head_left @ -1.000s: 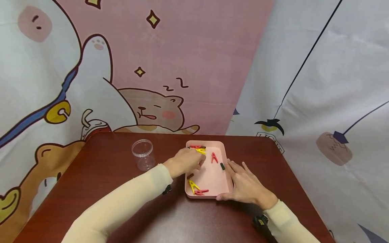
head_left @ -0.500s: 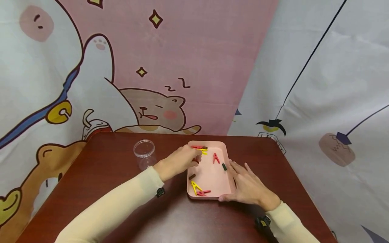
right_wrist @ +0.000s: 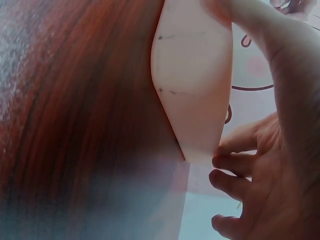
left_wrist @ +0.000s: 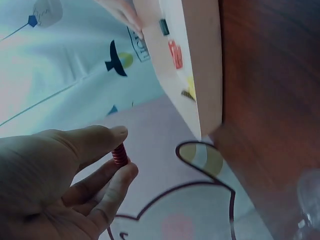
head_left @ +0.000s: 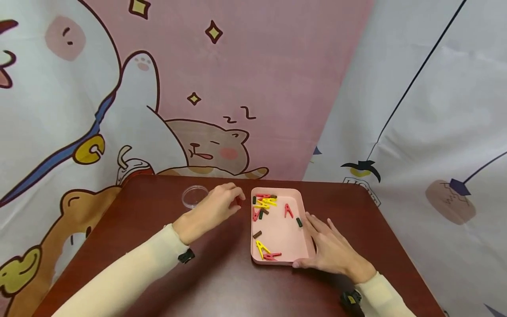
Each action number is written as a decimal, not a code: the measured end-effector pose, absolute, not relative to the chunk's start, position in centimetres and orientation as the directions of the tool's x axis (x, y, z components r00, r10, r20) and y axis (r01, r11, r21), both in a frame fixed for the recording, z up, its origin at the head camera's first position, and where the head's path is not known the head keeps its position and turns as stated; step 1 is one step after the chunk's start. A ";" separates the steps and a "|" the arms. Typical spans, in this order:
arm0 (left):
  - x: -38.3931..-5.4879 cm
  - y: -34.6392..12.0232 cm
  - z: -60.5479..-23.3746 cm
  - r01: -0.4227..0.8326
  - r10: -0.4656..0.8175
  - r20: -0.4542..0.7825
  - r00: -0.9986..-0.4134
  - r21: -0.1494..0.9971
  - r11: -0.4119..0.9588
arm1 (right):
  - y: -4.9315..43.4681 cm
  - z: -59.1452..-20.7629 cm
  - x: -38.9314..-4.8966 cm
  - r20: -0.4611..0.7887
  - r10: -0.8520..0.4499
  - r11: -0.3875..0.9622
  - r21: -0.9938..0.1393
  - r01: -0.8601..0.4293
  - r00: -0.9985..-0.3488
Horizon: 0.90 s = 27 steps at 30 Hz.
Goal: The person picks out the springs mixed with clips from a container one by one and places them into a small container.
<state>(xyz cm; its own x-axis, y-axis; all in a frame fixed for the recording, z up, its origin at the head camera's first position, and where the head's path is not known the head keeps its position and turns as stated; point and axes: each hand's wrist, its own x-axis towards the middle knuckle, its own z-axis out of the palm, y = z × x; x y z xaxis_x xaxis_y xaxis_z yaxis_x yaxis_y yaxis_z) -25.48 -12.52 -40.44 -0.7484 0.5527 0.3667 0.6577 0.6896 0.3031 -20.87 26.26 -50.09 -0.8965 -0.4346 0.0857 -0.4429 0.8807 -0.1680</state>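
Note:
My left hand [head_left: 214, 209] is raised left of the pink tray [head_left: 283, 257]. In the left wrist view, its thumb and fingertips pinch a small red ribbed cylinder [left_wrist: 119, 155]. Behind that hand stands a clear round jar [head_left: 194, 196], its lower part hidden by the hand. My right hand [head_left: 332, 248] rests along the tray's right side, fingers spread and touching the wall, thumb at the near corner. Inside the tray lie red clips [head_left: 288, 210], yellow clips [head_left: 261, 248], dark green ribbed pieces [head_left: 299, 222] and brown ribbed pieces [head_left: 257, 234], mostly along its left side.
The tray and jar stand on a dark reddish-brown table [head_left: 222, 281]. A cartoon-printed cloth [head_left: 277, 88] hangs right behind the table's far edge. A dark wrist device [head_left: 186, 255] sits on the left sleeve and another [head_left: 350, 299] on the right.
My left hand has lifted out of the tray and moved left, in front of the jar, carrying the red cylinder. Pieces it covered now show. My right hand stays at the tray's side.

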 end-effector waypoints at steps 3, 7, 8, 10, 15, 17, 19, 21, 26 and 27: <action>-25.3 -13.7 -40.1 0.648 0.522 0.404 -0.751 0.300 0.700 | 26.5 -50.1 -20.8 0.085 -0.437 0.880 -0.168 -0.445 -0.895; -25.2 -15.2 -39.9 0.641 0.488 0.460 -0.742 0.270 0.719 | 26.8 -49.9 -20.8 0.084 -0.442 0.879 -0.159 -0.450 -0.893; -25.2 -15.5 -39.9 0.639 0.482 0.471 -0.739 0.265 0.722 | 26.9 -49.8 -20.9 0.084 -0.443 0.878 -0.157 -0.451 -0.892; -25.2 -16.2 -40.0 0.633 0.463 0.489 -0.739 0.268 0.727 | 26.9 -49.7 -20.9 0.082 -0.443 0.880 -0.152 -0.450 -0.893; -25.2 -18.0 -40.0 0.599 0.413 0.483 -0.772 0.335 0.728 | 26.9 -49.6 -20.9 0.061 -0.446 0.881 -0.147 -0.450 -0.893; -25.3 -18.7 -39.9 0.578 0.394 0.476 -0.786 0.339 0.743 | 26.9 -49.7 -20.9 0.060 -0.446 0.881 -0.144 -0.450 -0.893; -25.5 -19.4 -39.8 0.558 0.377 0.475 -0.796 0.331 0.761 | 26.8 -49.7 -20.9 0.069 -0.445 0.882 -0.142 -0.450 -0.893; -25.7 -20.0 -39.8 0.537 0.357 0.478 -0.803 0.318 0.781 | 26.6 -49.6 -21.0 0.086 -0.449 0.879 -0.136 -0.457 -0.890; -25.9 -21.3 -39.9 0.489 0.320 0.456 -0.830 0.321 0.811 | 26.1 -49.5 -20.9 0.092 -0.460 0.874 -0.126 -0.469 -0.883; -26.0 -21.4 -39.9 0.480 0.314 0.450 -0.836 0.320 0.817 | 26.1 -49.5 -20.9 0.090 -0.461 0.874 -0.124 -0.469 -0.883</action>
<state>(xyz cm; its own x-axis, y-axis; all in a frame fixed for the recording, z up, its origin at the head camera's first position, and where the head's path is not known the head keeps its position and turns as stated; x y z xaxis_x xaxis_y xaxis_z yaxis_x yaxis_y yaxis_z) -25.96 -21.43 -39.88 -0.8358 0.3141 0.4503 0.4797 0.8169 0.3204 -20.87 26.08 -49.54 -0.8828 -0.4611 0.0895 -0.4693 0.8743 -0.1241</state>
